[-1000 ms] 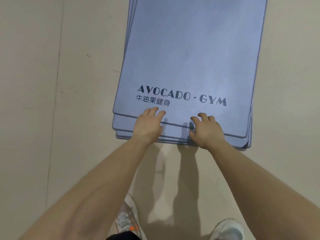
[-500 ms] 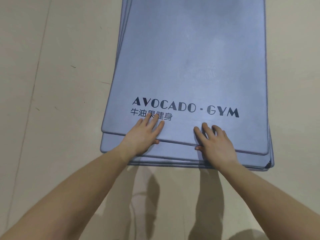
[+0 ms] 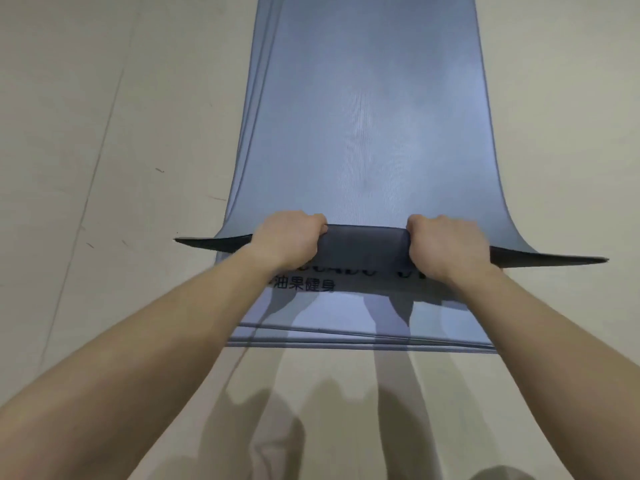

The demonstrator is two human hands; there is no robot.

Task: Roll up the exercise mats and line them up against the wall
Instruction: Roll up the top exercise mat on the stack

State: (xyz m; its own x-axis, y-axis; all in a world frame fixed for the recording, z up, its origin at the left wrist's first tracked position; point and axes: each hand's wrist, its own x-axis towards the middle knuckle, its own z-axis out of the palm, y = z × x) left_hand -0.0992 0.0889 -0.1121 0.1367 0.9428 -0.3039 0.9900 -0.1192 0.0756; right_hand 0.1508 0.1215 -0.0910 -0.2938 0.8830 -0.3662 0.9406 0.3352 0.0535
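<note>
Firmly curled | left hand [image 3: 289, 239] grips top mat [image 3: 363, 116] edge | right hand [image 3: 446, 245] likewise

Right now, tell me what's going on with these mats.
A person's left hand and right hand both grip the near end of the top mat, lifted and curled over so its dark underside shows: the first turn of a roll. The mats beneath lie flat on the floor, their lettering partly showing. Nothing is rolled up yet, and no wall is in view.
</note>
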